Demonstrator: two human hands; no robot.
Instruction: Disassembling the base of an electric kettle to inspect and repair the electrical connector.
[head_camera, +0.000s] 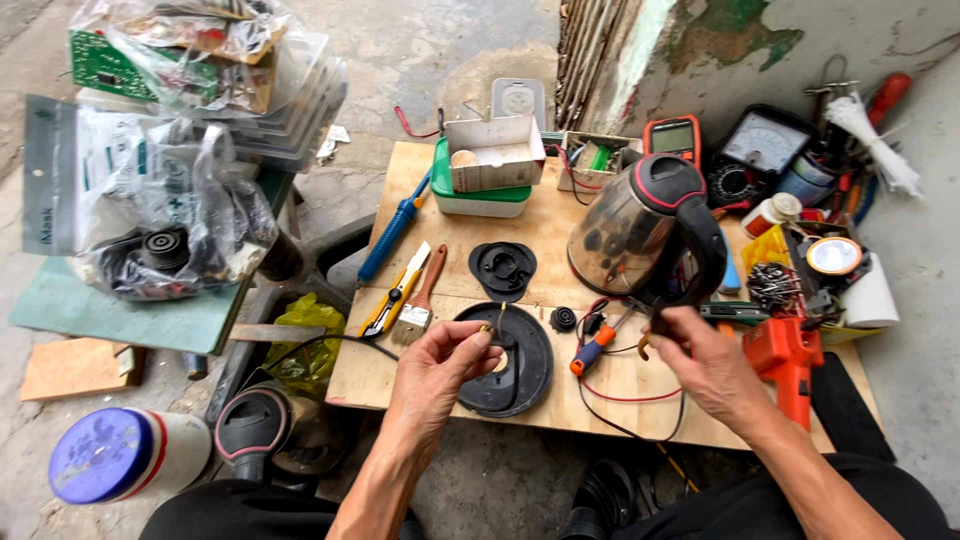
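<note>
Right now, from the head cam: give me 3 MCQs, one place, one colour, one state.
1. Where does the paintbrush lie?
A. right of the yellow knife
B. inside the kettle
C. on the ground

2. What colour is the screwdriver handle?
A. green
B. orange and blue
C. white

3. How does the kettle stand?
A. upright
B. tipped on its side
C. upside down on a shelf

Answers: 1 A, brush and knife lie side by side on the board. 2 B, orange grip with blue bands. 3 B, its handle faces the camera.
</note>
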